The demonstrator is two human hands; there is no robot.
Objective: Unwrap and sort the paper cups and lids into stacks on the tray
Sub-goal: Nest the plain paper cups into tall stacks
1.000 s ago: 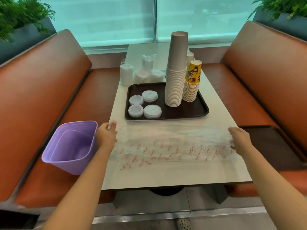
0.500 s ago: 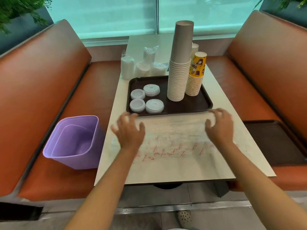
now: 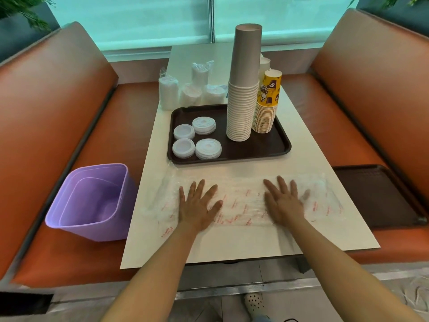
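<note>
In the head view, the left hand (image 3: 198, 206) and the right hand (image 3: 283, 203) lie flat with spread fingers on the clear plastic wrapper with red print (image 3: 243, 203), on the white table (image 3: 232, 242). Behind it, the dark brown tray (image 3: 255, 149) carries white lid stacks (image 3: 196, 138), the tall grey paper cup stack (image 3: 242, 89) and the yellow cup stack (image 3: 267, 103).

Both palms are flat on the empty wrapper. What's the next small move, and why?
Probably gather the wrapper into a ball and drop it in the bin at the left. It lies empty on the table under the left hand and right hand, while wrapped lids beyond the tray still wait.
</note>
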